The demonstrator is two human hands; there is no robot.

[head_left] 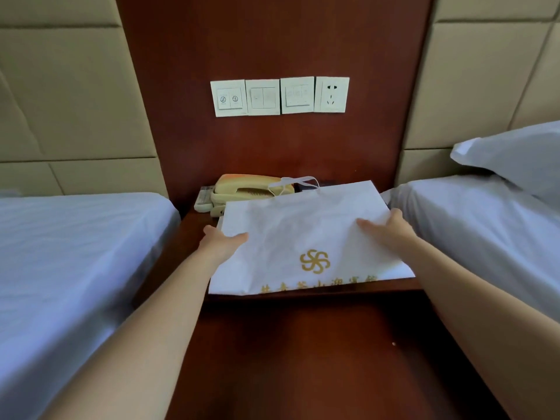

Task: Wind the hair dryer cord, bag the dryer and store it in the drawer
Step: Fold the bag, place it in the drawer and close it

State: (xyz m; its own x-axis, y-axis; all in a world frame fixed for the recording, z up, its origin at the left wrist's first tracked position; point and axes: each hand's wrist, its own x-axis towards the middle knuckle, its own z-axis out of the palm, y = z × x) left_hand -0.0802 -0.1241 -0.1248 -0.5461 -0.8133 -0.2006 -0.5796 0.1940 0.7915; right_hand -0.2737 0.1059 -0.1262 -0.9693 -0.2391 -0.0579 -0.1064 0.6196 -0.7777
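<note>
Crowding the nightstand [194, 221] behind the white bag [303, 225]: telephone [248, 189] and remote [203, 197].

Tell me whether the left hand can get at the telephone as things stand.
Probably yes, once it lets go: the left hand grips the bag at its left edge, and the telephone lies just beyond, mostly uncovered, with nothing between.

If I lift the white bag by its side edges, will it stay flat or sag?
Likely to sag: the white bag lies flat and creased, so it looks thin and floppy. Probably light, as no bulge shows inside. Its near edge reaches the front of the nightstand, so a pull toward you may slide it off.
</note>
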